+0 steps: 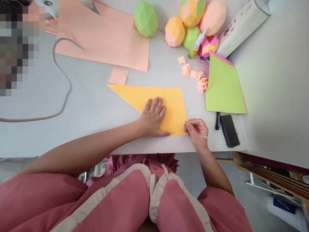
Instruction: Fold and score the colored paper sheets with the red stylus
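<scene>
A yellow-orange sheet of paper [174, 111] lies flat on the white table [79, 106], long and pointed at its left end, with a fine line or crease near its middle. Flat on this sheet rests my left hand [153, 119], its fingers stretched out and the thumb near the lower edge. My right hand [197, 131] is closed around a thin red pen [197, 130] with pale ends. The pen's tip is at the sheet's right edge; whether it touches the paper I cannot tell.
Behind are large peach sheets [101, 38], a small peach square [118, 76], faceted paper balls [145, 18], a glue bottle [198, 43] and peach scraps [200, 84]. At right lie a green sheet [223, 90], a black marker [217, 120] and a phone [230, 131]. A cable [69, 91] crosses the left.
</scene>
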{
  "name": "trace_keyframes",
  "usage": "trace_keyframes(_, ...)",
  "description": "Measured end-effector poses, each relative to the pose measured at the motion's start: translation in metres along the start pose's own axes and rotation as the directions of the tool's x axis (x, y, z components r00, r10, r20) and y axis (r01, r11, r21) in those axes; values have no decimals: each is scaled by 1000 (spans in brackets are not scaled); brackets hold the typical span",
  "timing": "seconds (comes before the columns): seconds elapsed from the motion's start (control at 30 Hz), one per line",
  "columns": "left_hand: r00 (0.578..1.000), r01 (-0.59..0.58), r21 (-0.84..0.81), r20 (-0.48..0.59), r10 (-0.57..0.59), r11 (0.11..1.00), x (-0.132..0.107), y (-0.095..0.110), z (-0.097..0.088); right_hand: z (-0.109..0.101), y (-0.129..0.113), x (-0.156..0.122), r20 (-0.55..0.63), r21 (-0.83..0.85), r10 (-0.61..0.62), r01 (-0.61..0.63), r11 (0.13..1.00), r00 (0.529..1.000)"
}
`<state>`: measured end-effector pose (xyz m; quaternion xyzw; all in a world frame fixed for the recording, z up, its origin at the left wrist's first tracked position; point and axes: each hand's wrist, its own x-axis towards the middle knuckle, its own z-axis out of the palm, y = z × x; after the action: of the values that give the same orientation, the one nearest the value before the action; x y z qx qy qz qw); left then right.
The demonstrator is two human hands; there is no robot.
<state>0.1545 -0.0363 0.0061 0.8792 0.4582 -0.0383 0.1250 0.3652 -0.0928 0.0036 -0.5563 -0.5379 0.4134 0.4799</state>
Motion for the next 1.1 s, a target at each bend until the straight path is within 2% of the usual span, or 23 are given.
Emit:
trace_keyframes(0.07, 1000, -24, 4, -1, 24, 1000, -1, -3, 0, -1, -1, 0, -12, -123, -105, 103, 987, 994)
trace_keyframes(0.17, 998, -51, 25, 23, 50, 998, -7, -9, 1, -1, -2, 0, 118, -282, -196, 222, 933, 973)
trace_keyframes(0.23, 997, -70, 25, 23, 69, 997, -15, -14, 3, -1, -1, 0, 205, -349, -279, 337, 874, 938)
trace_keyframes(0.33, 997, -81, 40, 0, 81, 996, -35, -24, 4, -1, 0, 3, 278, -372, -374, 459, 807, 884)
trace_keyframes(0.47, 990, -140, 27, 10, 139, 990, -60, -36, -1, 2, -2, 12, 291, -369, -416, 503, 782, 861)
trace_keyframes(0.57, 980, -163, 55, -104, 168, 985, -61, -43, -6, 14, -12, 29, 350, -336, -427, 537, 774, 834)
trace_keyframes(0.63, 962, -194, 54, -186, 201, 980, -54, -49, -6, 31, -21, 47, 415, -306, -446, 584, 752, 793)
trace_keyframes(0.7, 953, -199, 61, -221, 207, 978, -45, -55, -4, 57, -30, 71, 487, -300, -446, 623, 722, 751)
trace_keyframes(0.9, 955, -184, 65, -223, 194, 981, -39, -64, 7, 166, -41, 158, 644, -357, -333, 656, 665, 689)
trace_keyframes(0.97, 959, -177, 65, -212, 187, 982, -41, -66, 6, 195, -40, 179, 692, -376, -282, 666, 645, 664)
trace_keyframes(1.03, 965, -166, 65, -196, 176, 984, -42, -67, 5, 212, -39, 190, 720, -401, -238, 671, 623, 652)
trace_keyframes(1.1, 971, -151, 62, -178, 160, 987, -43, -69, 3, 219, -38, 193, 726, -436, -206, 671, 599, 656)
